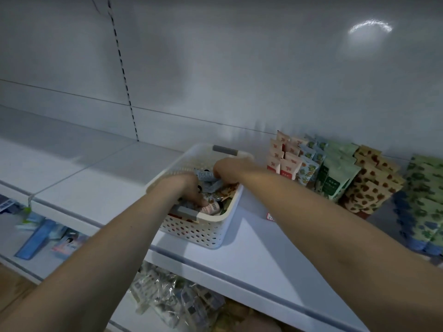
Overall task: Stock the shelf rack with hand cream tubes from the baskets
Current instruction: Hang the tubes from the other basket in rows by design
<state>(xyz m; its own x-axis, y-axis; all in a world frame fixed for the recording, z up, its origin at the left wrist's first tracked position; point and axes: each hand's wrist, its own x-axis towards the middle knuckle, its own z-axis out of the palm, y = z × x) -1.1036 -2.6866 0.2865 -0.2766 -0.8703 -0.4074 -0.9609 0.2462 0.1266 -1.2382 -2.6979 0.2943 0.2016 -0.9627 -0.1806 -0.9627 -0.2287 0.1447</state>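
A white perforated basket (pixel 203 232) with grey handles stands on the white shelf (pixel 100 178), holding several hand cream tubes (pixel 212 208). Both my hands reach inside it. My left hand (pixel 189 189) lies among the tubes with its fingers curled down onto them near the basket's near side. My right hand (pixel 231 168) is over the far part of the basket, its fingers curled around a blue-grey tube (pixel 206 175). To the right, rows of stocked tubes (pixel 333 173) stand upright against the shelf's back panel.
A small red-and-white tag (pixel 270 216) lies on the shelf between basket and rows. The lower shelf holds blue boxes (pixel 36 238) at left and clear-wrapped packs (pixel 172 300) below the basket. The shelf's left stretch is bare.
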